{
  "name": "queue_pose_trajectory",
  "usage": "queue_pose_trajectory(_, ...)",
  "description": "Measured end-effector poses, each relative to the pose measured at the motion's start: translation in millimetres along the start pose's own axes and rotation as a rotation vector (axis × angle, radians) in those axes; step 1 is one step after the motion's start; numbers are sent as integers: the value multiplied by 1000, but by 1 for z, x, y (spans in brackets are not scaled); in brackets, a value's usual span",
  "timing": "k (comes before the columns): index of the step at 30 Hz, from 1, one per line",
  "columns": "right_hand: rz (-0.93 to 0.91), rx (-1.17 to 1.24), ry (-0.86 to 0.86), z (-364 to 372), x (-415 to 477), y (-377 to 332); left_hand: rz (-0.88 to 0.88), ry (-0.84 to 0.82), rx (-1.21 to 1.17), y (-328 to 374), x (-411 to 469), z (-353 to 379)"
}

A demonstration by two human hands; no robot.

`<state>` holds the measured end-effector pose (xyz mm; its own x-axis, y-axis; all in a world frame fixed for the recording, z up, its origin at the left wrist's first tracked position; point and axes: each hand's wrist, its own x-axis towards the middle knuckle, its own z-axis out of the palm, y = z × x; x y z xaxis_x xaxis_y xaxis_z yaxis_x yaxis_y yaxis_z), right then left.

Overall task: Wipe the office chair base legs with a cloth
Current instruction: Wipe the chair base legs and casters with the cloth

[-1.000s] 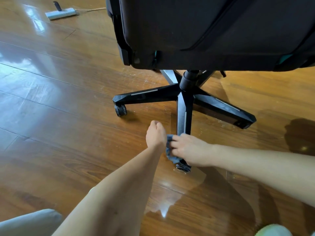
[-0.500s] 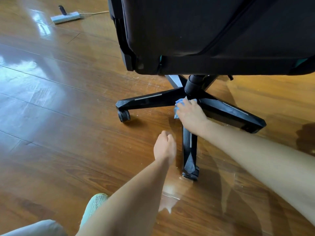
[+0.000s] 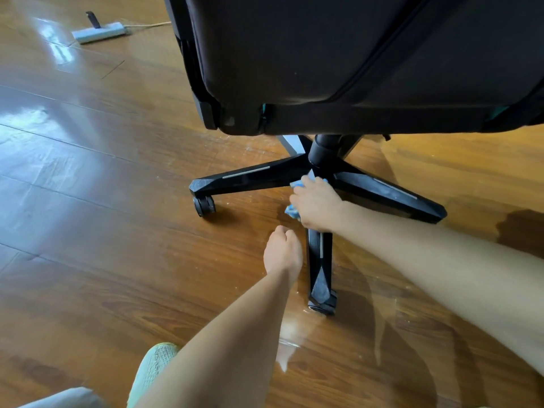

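A black office chair (image 3: 353, 60) stands on a glossy wooden floor, its star base spreading under the seat. My right hand (image 3: 316, 204) grips a blue cloth (image 3: 292, 212) against the top of the near leg (image 3: 320, 269), close to the centre column (image 3: 325, 150). Only the cloth's edges show around my fingers. My left hand (image 3: 283, 251) hovers just left of that near leg with fingers curled loosely, holding nothing. The left leg (image 3: 250, 176) ends in a black caster (image 3: 204, 205). The right leg (image 3: 391, 195) points away to the right.
A grey power strip (image 3: 98, 31) with a plug and cable lies on the floor at the far left. My pale green shoe (image 3: 153, 369) and grey trouser leg (image 3: 67, 400) are at the bottom left. The seat overhangs the base's rear legs.
My right hand slid the cloth from the near leg's caster end up to the hub, then back a little down the leg. My left hand stayed beside the leg.
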<state>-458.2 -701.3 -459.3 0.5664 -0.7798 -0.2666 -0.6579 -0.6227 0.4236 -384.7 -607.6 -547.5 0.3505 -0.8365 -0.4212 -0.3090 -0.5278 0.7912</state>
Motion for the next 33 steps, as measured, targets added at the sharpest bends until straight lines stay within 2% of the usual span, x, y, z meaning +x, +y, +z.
queue_pose_trajectory(3, -81, 189, 141, 26, -40, 0, 6, 7, -21, 8, 4, 1)
queue_pose_trajectory(5, -56, 346, 255, 47, -67, 5, 21, 7, -31, 15, 6, 3)
queue_pose_trajectory(7, 79, 494, 339, 63, -81, 7, 44, -7, -30, 21, 6, 5)
queue_pose_trajectory(10, 305, 679, 340, 73, -69, 5, 57, -9, -4, 29, 6, 12)
queue_pose_trajectory(14, 670, 1082, 446, 72, -30, 11, 14, 27, -42, 35, 3, 21)
queue_pose_trajectory(16, 851, 1265, 425, 70, -13, 20, 27, 46, 24, 36, 3, 23)
queue_pose_trajectory(18, 941, 1434, 381, 71, -4, 26, 25, 48, 49, 34, 6, 26)
queue_pose_trajectory(23, 882, 1742, 278, 91, -20, 27, 27, 70, 46, 30, 11, 27)
queue_pose_trajectory(26, 861, 1746, 303, 93, -25, 29, 47, 104, 56, 34, 9, 31)
queue_pose_trajectory(30, 892, 1474, 386, 80, -9, 34, 61, 147, 37, 39, 3, 37)
queue_pose_trajectory(33, 892, 1289, 375, 74, 1, 31, 58, 145, 44, 37, 5, 34)
